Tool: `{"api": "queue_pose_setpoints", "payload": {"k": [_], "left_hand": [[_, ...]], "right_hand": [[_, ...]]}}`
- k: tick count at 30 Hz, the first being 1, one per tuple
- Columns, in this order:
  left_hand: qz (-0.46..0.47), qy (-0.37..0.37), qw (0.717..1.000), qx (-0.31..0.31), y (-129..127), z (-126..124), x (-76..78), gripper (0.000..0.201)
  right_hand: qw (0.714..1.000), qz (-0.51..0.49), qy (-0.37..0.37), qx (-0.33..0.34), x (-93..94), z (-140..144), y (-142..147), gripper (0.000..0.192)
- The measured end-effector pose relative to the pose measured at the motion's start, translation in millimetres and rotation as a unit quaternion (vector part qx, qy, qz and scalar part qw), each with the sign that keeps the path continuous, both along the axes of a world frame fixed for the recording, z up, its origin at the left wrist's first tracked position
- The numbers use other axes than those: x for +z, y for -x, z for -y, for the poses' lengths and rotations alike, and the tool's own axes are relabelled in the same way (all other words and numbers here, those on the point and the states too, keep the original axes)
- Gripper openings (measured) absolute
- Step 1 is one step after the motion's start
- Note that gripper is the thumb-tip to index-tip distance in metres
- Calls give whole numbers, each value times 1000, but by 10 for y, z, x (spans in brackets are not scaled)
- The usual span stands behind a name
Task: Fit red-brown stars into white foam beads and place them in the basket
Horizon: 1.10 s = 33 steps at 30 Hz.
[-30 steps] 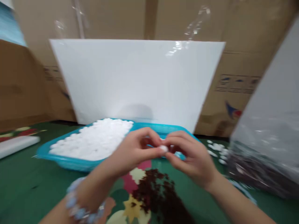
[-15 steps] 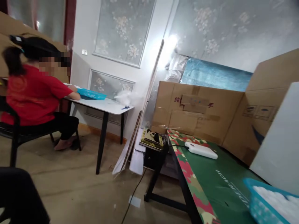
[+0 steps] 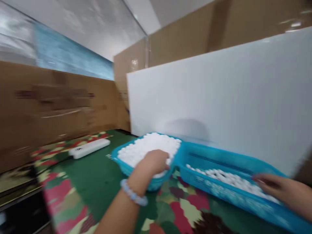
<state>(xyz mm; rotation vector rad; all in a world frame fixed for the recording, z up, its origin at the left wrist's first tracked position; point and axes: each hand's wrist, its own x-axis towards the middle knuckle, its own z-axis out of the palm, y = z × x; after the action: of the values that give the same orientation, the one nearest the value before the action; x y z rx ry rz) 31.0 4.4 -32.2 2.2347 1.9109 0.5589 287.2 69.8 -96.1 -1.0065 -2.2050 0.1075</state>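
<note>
My left hand, with a beaded bracelet on its wrist, reaches over a blue basket heaped with small white cotton-like balls. Its fingers curl down among the balls, and their tips are partly hidden. To the right, my right hand hovers over a longer blue basket, where a thin layer of white pieces covers the bottom. Thumb and fingers there look pinched together, but blur hides whatever is between them.
Both baskets stand on a green table with a camouflage-patterned border. A white power bank-like device with a cable lies at the left. Behind rise a white board and cardboard panels.
My view has swung right and down, from the room with a seated person to the table. Both hands have come into sight over the two baskets.
</note>
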Motion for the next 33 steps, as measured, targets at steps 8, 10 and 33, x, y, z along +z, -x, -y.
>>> {"api": "queue_pose_setpoints", "payload": {"k": [8,10,33], "left_hand": [[-156,51,986,-27,257,-385,-80,26],[-167,36,985,-1,285,-423,-99,28],[-146,-61,985,-72,-274,4,282,35]], "right_hand": [[976,86,137,-146,231,54,53,27],[975,87,150,-138,256,78,53,30],[878,437,130,147,268,676,719,20]]}}
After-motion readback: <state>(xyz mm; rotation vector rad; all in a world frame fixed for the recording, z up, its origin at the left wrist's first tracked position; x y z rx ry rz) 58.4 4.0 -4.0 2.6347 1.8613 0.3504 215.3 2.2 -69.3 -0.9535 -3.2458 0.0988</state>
